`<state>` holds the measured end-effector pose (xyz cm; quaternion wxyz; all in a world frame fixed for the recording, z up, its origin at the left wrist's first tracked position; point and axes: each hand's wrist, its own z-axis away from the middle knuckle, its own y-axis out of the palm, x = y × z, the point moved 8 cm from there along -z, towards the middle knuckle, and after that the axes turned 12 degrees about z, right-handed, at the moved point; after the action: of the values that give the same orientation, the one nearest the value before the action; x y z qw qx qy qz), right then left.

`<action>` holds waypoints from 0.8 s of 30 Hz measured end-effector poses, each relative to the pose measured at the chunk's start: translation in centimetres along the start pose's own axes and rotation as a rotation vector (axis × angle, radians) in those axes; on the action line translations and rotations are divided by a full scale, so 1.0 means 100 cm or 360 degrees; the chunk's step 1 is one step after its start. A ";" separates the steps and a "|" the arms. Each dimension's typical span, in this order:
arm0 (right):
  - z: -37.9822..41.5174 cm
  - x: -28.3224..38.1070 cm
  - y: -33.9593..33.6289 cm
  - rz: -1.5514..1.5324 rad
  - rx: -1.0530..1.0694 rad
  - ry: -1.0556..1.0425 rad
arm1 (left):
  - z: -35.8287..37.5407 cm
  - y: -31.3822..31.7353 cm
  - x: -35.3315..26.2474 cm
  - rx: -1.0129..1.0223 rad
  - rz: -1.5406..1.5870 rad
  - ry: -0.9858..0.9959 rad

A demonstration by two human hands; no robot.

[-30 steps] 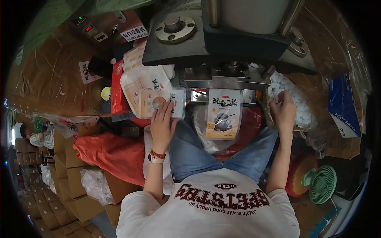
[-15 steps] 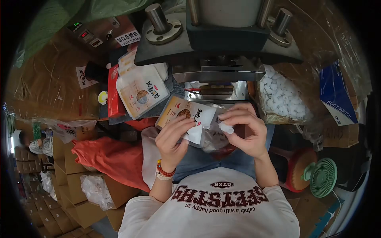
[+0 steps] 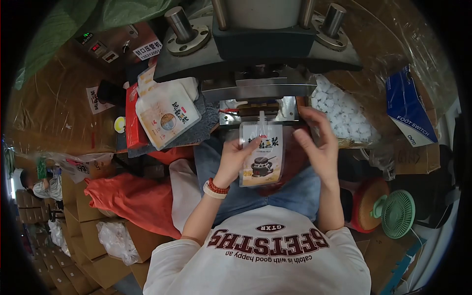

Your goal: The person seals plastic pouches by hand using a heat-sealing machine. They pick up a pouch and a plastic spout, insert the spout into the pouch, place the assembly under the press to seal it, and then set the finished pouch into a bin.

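Note:
My left hand [image 3: 235, 161], with a red bead bracelet at the wrist, is closed on the left edge of a printed spout pouch [image 3: 263, 172], thumb on its front. The pouch hangs upright over my lap, its picture of a dark pot facing me. A white spout [image 3: 262, 118] sticks up from its top edge, right in front of the press's metal bed [image 3: 282, 115]. To the right of the pouch, my right hand [image 3: 319, 145] is open, thumb and fingers apart, with nothing between them. Its fingertips are near the bed's right side.
Above the bed hangs the press's metal bar [image 3: 258, 89]. More printed pouches [image 3: 167, 115] are stacked by a red box [image 3: 132, 118] at left. A bin of small white spouts [image 3: 339, 110] stands at right, near a blue foot-switch box [image 3: 410, 105]. A green fan [image 3: 398, 214] sits lower right.
The pouch has turned from lying slanted to upright, its spout now at the top toward the press. My right hand has let go of the white spout and opened to the right.

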<state>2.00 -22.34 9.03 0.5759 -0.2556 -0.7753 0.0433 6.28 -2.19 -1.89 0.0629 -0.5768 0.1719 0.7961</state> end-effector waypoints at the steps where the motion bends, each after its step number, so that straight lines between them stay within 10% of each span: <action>1: -0.007 0.006 -0.021 0.0201 -0.0108 -0.0153 | -0.008 0.005 -0.004 0.0012 0.0337 -0.0026; 8: -0.045 -0.086 -0.023 0.1362 0.0017 -0.0171 | -0.048 0.003 -0.012 0.0050 0.0861 -0.0077; 13: -0.044 -0.073 -0.020 0.1545 -0.0060 -0.0237 | -0.045 -0.016 -0.023 0.0063 0.0181 0.0014; 16: -0.043 -0.073 -0.030 0.1289 -0.0191 -0.0213 | -0.003 -0.073 -0.097 -0.0916 -0.1444 0.1130; 17: -0.042 -0.072 -0.028 0.1283 -0.0182 -0.0216 | 0.009 -0.083 -0.097 -0.1223 -0.2103 0.1014; 22: -0.022 -0.052 -0.046 0.0347 -0.0501 -0.0052 | 0.042 -0.106 -0.046 -0.0596 -0.2195 0.1060; 24: -0.010 -0.016 -0.037 0.0226 -0.0400 -0.0205 | 0.051 -0.129 -0.031 -0.0627 -0.1431 0.0661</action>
<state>1.96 -26.46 9.32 0.4841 -0.3765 -0.7899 0.0026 6.54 11.91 -0.14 0.2531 -0.7399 -0.2362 0.5768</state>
